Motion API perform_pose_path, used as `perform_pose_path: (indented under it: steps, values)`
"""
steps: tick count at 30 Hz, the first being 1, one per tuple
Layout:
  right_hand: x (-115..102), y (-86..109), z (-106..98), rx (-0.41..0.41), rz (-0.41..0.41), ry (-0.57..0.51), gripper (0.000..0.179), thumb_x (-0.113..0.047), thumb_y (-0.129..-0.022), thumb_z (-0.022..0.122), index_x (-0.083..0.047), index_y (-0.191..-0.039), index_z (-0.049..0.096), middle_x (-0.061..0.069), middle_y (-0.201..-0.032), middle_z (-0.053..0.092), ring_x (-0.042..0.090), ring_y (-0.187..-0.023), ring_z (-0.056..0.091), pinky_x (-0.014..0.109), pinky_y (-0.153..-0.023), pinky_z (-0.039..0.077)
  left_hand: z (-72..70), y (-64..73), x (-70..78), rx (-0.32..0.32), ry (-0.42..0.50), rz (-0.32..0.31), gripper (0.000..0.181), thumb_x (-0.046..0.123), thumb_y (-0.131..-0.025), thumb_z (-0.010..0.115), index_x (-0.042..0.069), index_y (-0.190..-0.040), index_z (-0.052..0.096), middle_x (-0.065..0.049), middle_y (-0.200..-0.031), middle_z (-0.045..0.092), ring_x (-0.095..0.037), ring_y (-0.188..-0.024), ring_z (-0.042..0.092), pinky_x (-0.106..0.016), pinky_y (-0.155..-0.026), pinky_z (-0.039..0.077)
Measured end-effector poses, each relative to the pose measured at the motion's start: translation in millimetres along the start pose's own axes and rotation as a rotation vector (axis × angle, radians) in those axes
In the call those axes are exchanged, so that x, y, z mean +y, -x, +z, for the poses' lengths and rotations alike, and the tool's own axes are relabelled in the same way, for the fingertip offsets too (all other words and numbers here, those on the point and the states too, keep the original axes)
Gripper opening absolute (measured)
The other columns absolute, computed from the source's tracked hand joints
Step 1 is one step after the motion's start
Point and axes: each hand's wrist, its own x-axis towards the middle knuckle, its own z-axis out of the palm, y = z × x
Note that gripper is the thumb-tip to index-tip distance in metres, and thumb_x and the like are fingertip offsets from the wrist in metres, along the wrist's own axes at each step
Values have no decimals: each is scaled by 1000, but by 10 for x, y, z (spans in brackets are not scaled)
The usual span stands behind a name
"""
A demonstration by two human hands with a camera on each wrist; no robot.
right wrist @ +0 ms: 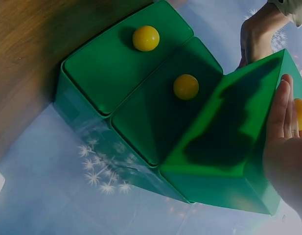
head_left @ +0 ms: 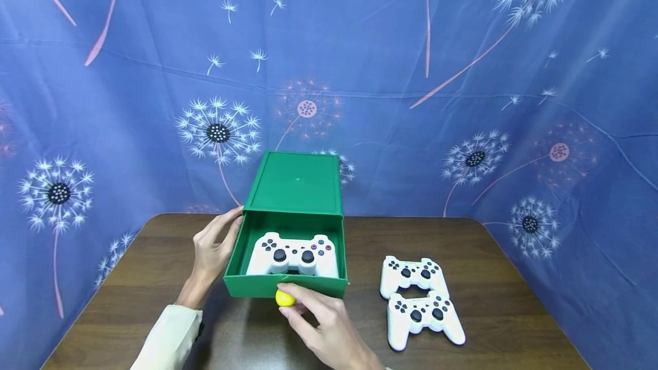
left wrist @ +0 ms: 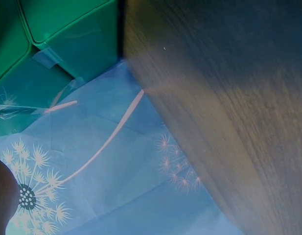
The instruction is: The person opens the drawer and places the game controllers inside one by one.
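On wood, right grip pinches yellow knob on green drawer, left grip unclenched.

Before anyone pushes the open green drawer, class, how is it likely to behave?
The open drawer looks fairly stiff: its walls stand straight. It would probably slide inward, since it juts from its cabinet. The white controller lying inside may shift with it.

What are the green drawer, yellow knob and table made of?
Green drawer: probably plastic, slightly glossy; smooth, thin walls. Yellow knob: maybe plastic or painted wood, glossy; smooth, even colour. Table: wood or laminate, satin; brown streaky grain.
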Motion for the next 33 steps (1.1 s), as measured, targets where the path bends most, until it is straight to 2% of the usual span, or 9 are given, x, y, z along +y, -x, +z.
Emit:
perform_pose_path:
  steps: [8, 16, 27, 33]
  values:
    - [26, -44, 4, 20, -12, -3, 39, 3, -96, 71, -4, -134, 63, 7, -110, 73, 8, -86, 69, 21, -78, 60, 13, -8, -12, 7, 3, 16, 23, -8, -92, 72, -10, -115, 74, -25, -109, 74, -2, -111, 65, -16, -95, 51]
    - [66, -72, -15, 27, -14, -19, 39, 5, -94, 72, -4, -132, 64, 7, -108, 74, 9, -86, 71, 23, -77, 61, 22, -12, -9, 12, 7, 6, 29, -15, -86, 73, -9, -114, 74, -25, -108, 74, -2, -110, 66, -16, -94, 52]
    - [107, -98, -36, 18, 0, -45, 39, 6, -95, 71, -4, -132, 64, 9, -112, 74, 11, -88, 72, 26, -77, 62, 17, -15, 0, 9, -2, 14, 24, -8, -91, 73, -8, -115, 74, -24, -109, 74, -3, -109, 66, -16, -94, 52]
    - [129, -126, -42, 23, -19, -35, 38, 6, -95, 71, -4, -131, 65, 8, -110, 74, 9, -88, 72, 23, -76, 61, 16, -13, 15, 9, -7, 9, 24, -10, -90, 73, -9, -114, 74, -24, -109, 74, -2, -109, 66, -15, -94, 52]
